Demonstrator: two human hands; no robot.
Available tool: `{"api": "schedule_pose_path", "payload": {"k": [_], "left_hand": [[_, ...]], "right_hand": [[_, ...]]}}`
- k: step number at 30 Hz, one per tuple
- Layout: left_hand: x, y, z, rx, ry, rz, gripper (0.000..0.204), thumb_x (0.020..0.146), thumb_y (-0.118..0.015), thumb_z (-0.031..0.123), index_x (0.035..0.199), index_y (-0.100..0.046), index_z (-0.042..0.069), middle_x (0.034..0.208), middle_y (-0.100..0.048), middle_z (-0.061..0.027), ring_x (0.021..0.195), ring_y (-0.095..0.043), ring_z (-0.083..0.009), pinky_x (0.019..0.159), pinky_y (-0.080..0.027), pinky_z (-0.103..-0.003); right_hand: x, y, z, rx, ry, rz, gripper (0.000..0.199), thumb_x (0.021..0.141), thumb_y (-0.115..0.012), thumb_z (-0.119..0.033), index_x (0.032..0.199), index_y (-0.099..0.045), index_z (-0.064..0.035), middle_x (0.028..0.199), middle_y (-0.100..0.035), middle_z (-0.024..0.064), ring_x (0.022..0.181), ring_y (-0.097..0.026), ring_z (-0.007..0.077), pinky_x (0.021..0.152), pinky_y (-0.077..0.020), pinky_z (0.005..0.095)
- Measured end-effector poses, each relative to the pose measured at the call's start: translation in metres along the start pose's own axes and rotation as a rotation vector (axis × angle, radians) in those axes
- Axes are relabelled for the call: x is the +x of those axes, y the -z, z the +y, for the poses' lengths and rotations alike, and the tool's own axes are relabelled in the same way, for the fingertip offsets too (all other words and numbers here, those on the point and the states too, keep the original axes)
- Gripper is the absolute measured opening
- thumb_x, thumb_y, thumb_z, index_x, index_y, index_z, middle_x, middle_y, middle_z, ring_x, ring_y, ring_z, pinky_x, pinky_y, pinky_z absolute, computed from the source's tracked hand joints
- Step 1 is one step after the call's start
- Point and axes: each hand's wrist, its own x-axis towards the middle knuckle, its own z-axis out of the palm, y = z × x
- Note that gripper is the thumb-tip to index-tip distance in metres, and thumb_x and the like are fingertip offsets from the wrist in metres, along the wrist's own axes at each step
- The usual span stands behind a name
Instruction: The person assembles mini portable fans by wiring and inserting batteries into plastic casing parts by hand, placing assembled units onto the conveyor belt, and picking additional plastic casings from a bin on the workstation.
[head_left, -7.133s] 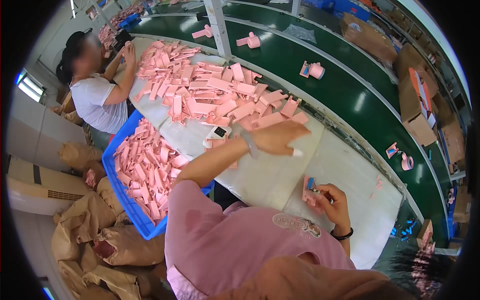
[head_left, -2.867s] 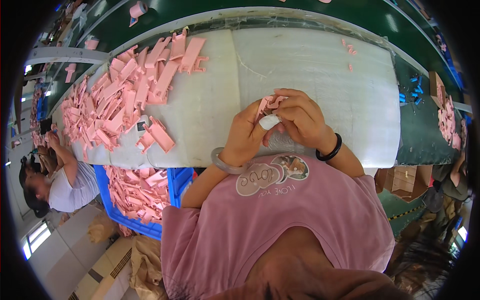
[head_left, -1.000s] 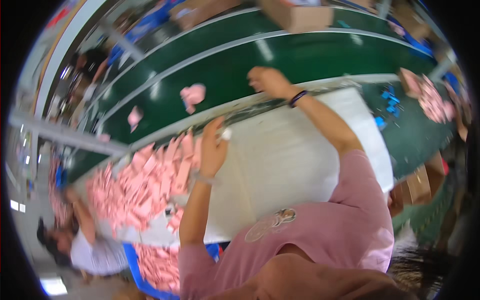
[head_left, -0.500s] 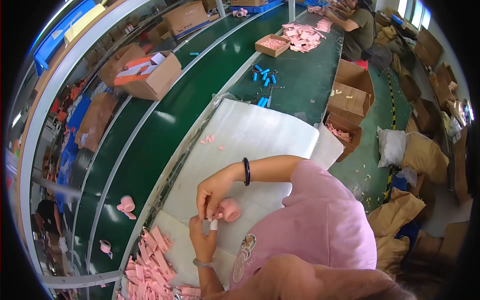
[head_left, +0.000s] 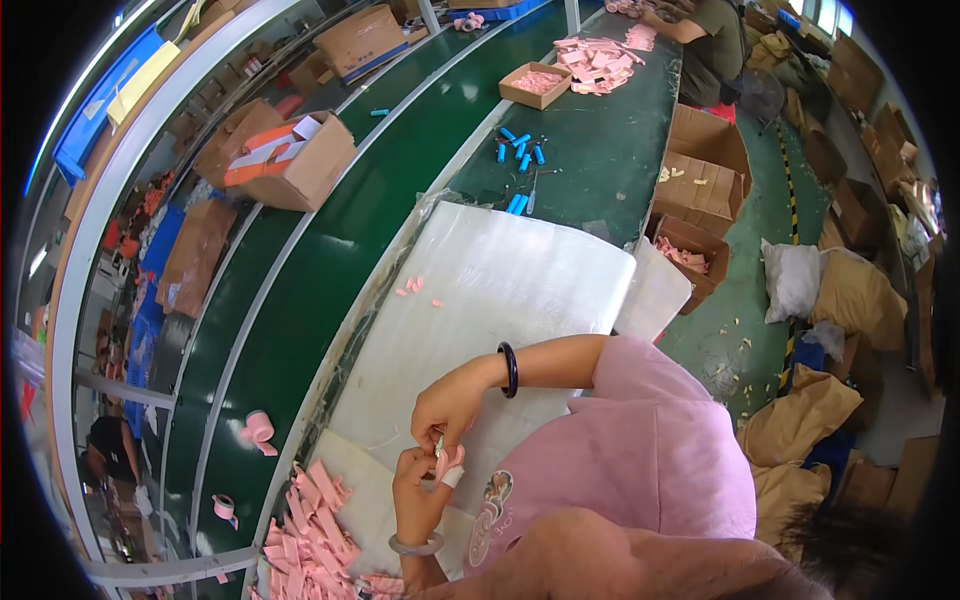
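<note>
My left hand (head_left: 412, 492), with a grey bracelet and a white wrap on one finger, grips a pink plastic housing (head_left: 453, 461). Its shape is partly hidden by the fingers. My right hand (head_left: 452, 404), wearing a dark bangle, is closed in a pinch at the housing's upper end, where something small and shiny shows; I cannot make out what it is. Both hands are close together over a white sheet (head_left: 510, 270) on the bench. Beyond them on the sheet lie several small pink pieces (head_left: 413, 286). A pile of pink plastic parts (head_left: 312, 530) is at the near left.
On the green conveyor (head_left: 330, 255) to the left rest two pink round housings, one (head_left: 259, 427) farther than the other (head_left: 224, 508). Blue cylinders with wires (head_left: 521, 151) lie beyond the sheet. Cartons (head_left: 690, 255) stand at the right; a co-worker (head_left: 712, 50) sits at the far end.
The pink housing, whose round end faced up beside my hands, is now turned and mostly covered by my fingers. Both hands have shifted slightly right in the picture.
</note>
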Motion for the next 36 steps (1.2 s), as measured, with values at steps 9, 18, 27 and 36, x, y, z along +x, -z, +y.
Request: {"api": "schedule_pose_path", "payload": {"k": [9, 18, 27, 36], "left_hand": [[-0.014, 0.008, -0.005, -0.737, 0.494, 0.017, 0.023, 0.085, -0.065, 0.015, 0.102, -0.054, 0.004, 0.078, -0.054, 0.001, 0.064, -0.049, -0.0066, 0.055, -0.043, -0.022], [-0.002, 0.0, 0.002, -0.568, 0.315, 0.355, 0.03, 0.091, -0.054, 0.015, 0.117, -0.047, 0.001, 0.085, -0.05, -0.0038, 0.059, -0.049, -0.0075, 0.047, -0.044, -0.021], [0.012, -0.015, -0.01, -0.747, 0.363, 0.597, 0.033, 0.098, -0.045, 0.022, 0.124, -0.048, 0.003, 0.086, -0.057, -0.0077, 0.064, -0.058, -0.0141, 0.055, -0.053, -0.031], [0.01, -0.021, -0.019, -0.951, 0.422, 0.566, 0.034, 0.09, -0.049, 0.015, 0.121, -0.046, 0.003, 0.083, -0.057, -0.0088, 0.057, -0.056, -0.0152, 0.045, -0.051, -0.031]], "right_hand": [[-0.001, 0.0, -0.003, 0.155, -0.155, 0.093, 0.021, 0.085, -0.067, -0.022, 0.086, -0.059, -0.0033, 0.061, -0.058, 0.0016, 0.057, -0.057, 0.0112, 0.051, -0.0407, 0.0269], [0.011, -0.021, 0.027, 0.164, 0.114, 0.546, 0.015, 0.084, -0.067, -0.016, 0.092, -0.063, -0.0038, 0.068, -0.062, 0.0053, 0.059, -0.058, 0.0125, 0.051, -0.0423, 0.0279], [0.003, -0.028, 0.025, -0.456, 0.244, 0.787, 0.013, 0.083, -0.066, -0.015, 0.095, -0.068, -0.0102, 0.086, -0.064, 0.0036, 0.083, -0.058, 0.0216, 0.079, -0.0455, 0.0357], [0.007, -0.031, 0.028, -0.547, 0.294, 0.758, 0.022, 0.079, -0.066, -0.008, 0.101, -0.063, -0.0069, 0.096, -0.063, 0.0085, 0.089, -0.058, 0.0265, 0.083, -0.0466, 0.0387]]}}
